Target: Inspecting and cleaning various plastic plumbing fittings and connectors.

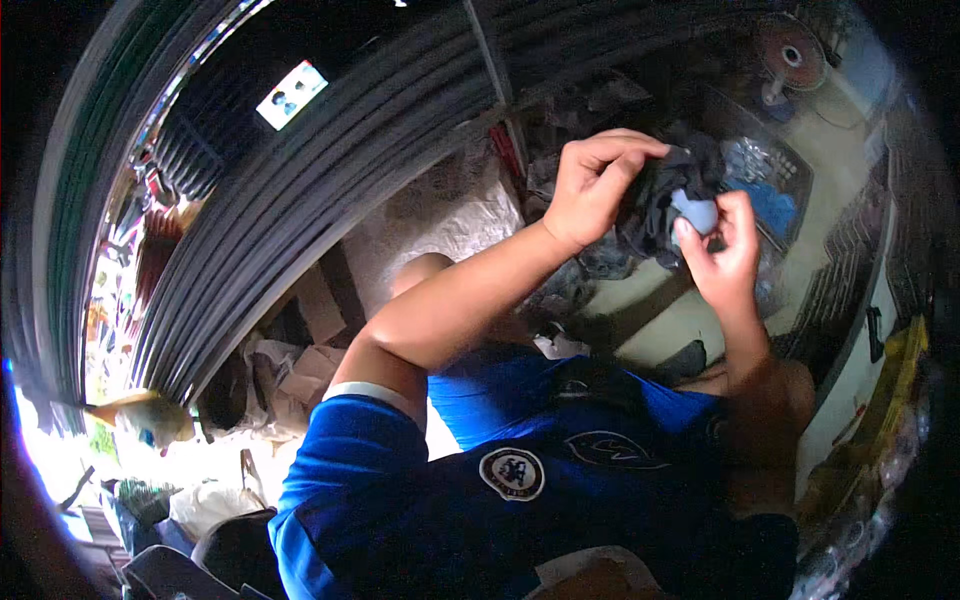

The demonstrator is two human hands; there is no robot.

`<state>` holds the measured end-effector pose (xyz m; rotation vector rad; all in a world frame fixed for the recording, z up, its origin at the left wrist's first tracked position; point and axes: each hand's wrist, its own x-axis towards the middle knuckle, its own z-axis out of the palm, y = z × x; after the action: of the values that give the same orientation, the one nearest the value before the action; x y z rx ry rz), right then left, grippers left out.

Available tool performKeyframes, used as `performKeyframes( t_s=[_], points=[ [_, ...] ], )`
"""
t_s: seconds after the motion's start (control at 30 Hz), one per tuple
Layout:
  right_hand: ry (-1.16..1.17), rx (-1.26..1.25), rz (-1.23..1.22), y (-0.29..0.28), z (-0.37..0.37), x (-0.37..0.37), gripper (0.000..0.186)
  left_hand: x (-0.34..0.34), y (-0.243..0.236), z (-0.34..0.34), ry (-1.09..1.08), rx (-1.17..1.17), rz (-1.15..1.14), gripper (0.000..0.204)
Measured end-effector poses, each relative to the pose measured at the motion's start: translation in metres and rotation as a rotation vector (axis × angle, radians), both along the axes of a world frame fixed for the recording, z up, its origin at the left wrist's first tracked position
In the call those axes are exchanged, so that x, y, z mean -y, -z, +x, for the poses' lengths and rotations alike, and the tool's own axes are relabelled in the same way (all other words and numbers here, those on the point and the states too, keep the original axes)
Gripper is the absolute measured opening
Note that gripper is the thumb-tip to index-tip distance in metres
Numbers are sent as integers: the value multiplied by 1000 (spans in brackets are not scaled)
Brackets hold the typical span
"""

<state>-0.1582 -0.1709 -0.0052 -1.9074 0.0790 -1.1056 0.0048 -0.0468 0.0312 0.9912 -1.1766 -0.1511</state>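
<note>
A dark, crumpled bundle that looks like cloth (655,205) hangs in front of me, between my two hands. My left hand (595,185) is closed in a pinch at the bundle's upper edge, thumb and forefinger together. Lower and to the right, my right hand (725,255) grips a small, smooth, pale blue piece (697,213) between thumb and fingers. That piece lies against the dark bundle; whether the two are joined I cannot tell. The far side of the bundle is hidden.
Beyond my right hand, a tray holds a bright blue item (772,208) and clear plastic packs (750,160). A round fan (790,52) stands at the far right. Dark ribbed panels (350,150) curve along the left. A pale crumpled sheet (440,235) lies beyond my left forearm.
</note>
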Motion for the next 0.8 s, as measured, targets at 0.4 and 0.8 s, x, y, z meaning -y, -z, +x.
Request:
performKeyframes(
  t_s=[0.4,0.8],
  points=[
    [-335,74,264,-16,-4,-4,50,-12,-19,40,599,-356,496,37],
    [22,-187,-78,-4,-11,-7,33,3,4,-18,86,156,401,25]
  ],
)
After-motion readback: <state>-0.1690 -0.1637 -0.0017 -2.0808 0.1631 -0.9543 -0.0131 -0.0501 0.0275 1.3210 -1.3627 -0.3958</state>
